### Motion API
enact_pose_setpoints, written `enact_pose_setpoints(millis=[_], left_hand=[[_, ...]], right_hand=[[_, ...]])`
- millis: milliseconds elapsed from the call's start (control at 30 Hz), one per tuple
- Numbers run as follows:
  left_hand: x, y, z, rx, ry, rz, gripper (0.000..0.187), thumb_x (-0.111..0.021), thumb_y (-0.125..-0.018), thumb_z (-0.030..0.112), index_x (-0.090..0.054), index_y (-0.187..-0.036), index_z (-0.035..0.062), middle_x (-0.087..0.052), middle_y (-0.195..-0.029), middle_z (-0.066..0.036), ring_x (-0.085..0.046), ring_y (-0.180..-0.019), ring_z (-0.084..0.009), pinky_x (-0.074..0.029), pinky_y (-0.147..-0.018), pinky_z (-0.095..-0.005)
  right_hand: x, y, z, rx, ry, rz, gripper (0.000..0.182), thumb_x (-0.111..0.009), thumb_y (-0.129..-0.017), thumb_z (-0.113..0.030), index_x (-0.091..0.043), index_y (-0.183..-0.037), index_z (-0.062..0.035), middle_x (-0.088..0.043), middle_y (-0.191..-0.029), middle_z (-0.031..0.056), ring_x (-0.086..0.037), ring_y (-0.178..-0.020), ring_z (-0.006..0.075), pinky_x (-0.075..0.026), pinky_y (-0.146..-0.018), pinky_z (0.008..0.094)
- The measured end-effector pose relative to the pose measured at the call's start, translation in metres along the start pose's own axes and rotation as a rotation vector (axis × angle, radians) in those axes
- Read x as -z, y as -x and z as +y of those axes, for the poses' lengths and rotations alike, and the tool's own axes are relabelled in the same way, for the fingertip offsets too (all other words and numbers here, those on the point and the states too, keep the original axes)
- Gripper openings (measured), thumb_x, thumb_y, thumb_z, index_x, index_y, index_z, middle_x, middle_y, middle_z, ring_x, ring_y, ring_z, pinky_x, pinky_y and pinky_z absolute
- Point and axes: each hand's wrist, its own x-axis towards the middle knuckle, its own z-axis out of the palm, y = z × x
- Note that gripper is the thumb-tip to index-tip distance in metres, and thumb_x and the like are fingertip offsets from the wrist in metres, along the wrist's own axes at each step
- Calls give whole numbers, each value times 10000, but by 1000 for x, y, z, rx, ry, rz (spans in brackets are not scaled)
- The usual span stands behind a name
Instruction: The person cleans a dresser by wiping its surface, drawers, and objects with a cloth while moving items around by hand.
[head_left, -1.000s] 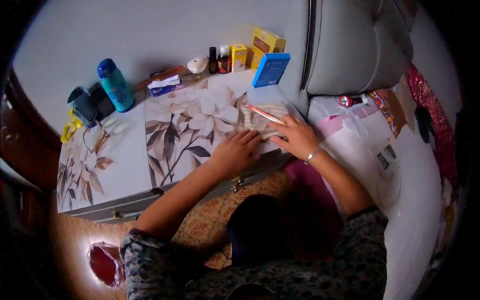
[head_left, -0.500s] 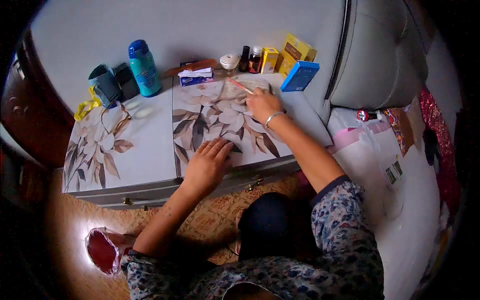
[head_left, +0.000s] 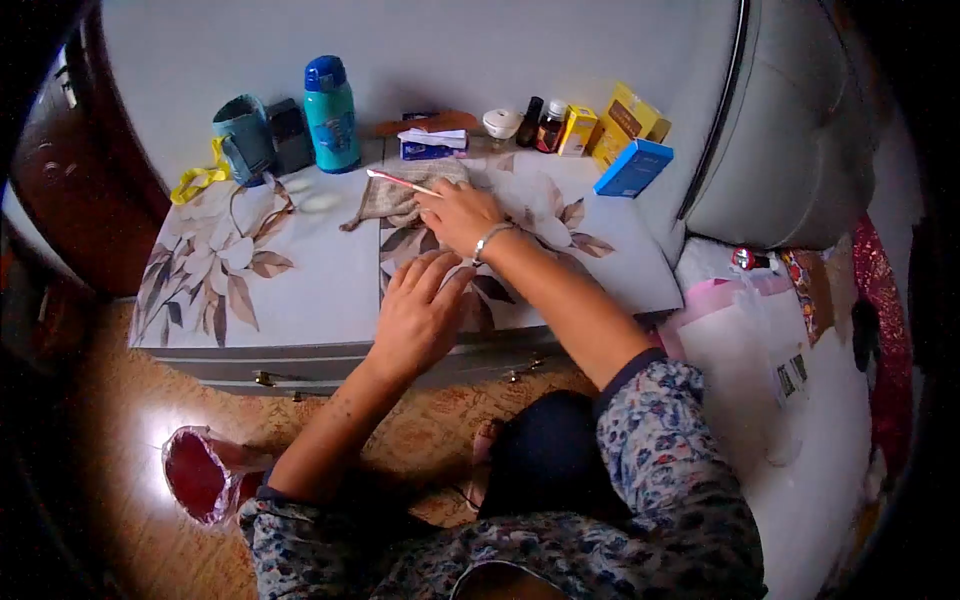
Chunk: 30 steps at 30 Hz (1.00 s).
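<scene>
My right hand (head_left: pixel 462 215) presses down on a beige cloth (head_left: pixel 392 196) on the tabletop. A thin red-and-white stick (head_left: pixel 405 183) juts out to the left from under its thumb and fingers, over the cloth. Part of the cloth is hidden beneath that hand. Nearer the front edge, my left hand (head_left: pixel 420 305) lies flat on the floral table cover (head_left: pixel 310 310), fingers stretched out and nothing held. Its fingertips come close to the right wrist, which wears a bracelet (head_left: pixel 492 240).
Along the back stand a blue-grey mug (head_left: pixel 243 145), a teal bottle (head_left: pixel 331 120), a tissue pack (head_left: pixel 433 146), a white-lidded jar (head_left: pixel 502 124), small bottles (head_left: pixel 549 128) and yellow and blue boxes (head_left: pixel 633 167). A lined bin (head_left: pixel 200 475) is on the floor; a sofa is at right.
My right hand has swept left across the table with the cloth and stick. My left hand stays near the front edge. The camera view has shifted slightly.
</scene>
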Motion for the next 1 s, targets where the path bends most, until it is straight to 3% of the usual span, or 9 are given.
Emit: enact_pose_setpoints(millis=[133,167,267,333,467,633,733,933,1000], left_hand=[[7,1,-12,54,-37,9,387,-656,-789,105,-553,-1162,95,-542,-1189,-122,-503,-1125,-314,-395,-947,-427],[10,2,-14,73,-42,20,393,-652,-786,101,-551,-1166,93,-531,-1220,-138,-489,-1145,-340,-386,-968,-439],[8,4,-24,84,-55,25,401,-621,-808,147,-546,-1193,64,-515,-1246,-157,-465,-1185,-357,-359,-993,-468],[3,4,-21,139,-61,-13,450,-619,-833,195,-520,-1259,89,-481,-1299,-169,-435,-1219,-371,-331,-1024,-483],[0,1,-11,191,-45,-97,556,-626,-860,289,-444,-1357,116,-370,-1417,-171,-338,-1309,-372,-279,-1068,-482],[-6,-2,-3,231,-60,-145,664,-647,-846,283,-352,-1425,148,-266,-1497,-151,-292,-1350,-373,-263,-1081,-483],[-13,2,-2,290,-66,-236,652,-642,-846,270,-358,-1422,161,-276,-1495,-145,-337,-1325,-366,-273,-1081,-472],[-12,-3,2,255,-105,-273,581,-611,-868,267,-396,-1389,127,-338,-1457,-159,-368,-1308,-338,-269,-1087,-458],[-12,-3,2,258,-109,-279,578,-611,-868,266,-398,-1385,118,-345,-1451,-160,-368,-1309,-335,-268,-1088,-453]], right_hand=[[-12,-11,-12,163,-25,-47,247,-599,-806,-298,-668,-1018,-192,-600,-1066,17,-604,-912,280,-529,-705,418],[-10,-1,-5,397,-87,23,330,-499,-879,-326,-595,-1180,-229,-574,-1101,43,-592,-951,269,-526,-746,409],[-16,36,-22,307,-108,42,409,-569,-818,-253,-543,-1214,-155,-572,-1123,72,-575,-1001,276,-521,-774,409],[38,66,-43,60,-260,-101,255,-576,-783,-167,-622,-1021,-88,-567,-1148,119,-568,-1015,280,-490,-835,411],[55,92,-24,103,-113,13,145,-556,-808,-186,-633,-852,-72,-577,-1058,124,-558,-1006,310,-489,-813,429],[100,122,30,-31,-304,328,165,-639,-837,-171,-541,-955,-109,-601,-877,57,-633,-745,244,-501,-650,364],[129,128,91,-395,-281,308,270,-614,-848,-120,-460,-1070,-114,-620,-782,82,-641,-673,285,-504,-598,373],[177,116,188,-505,-251,535,631,-640,-801,-110,-339,-1349,-191,-652,-954,148,-631,-856,380,-518,-754,436],[178,109,220,-548,210,453,623,-638,-774,-72,-404,-1341,-177,-610,-1123,148,-609,-982,334,-492,-865,412]])
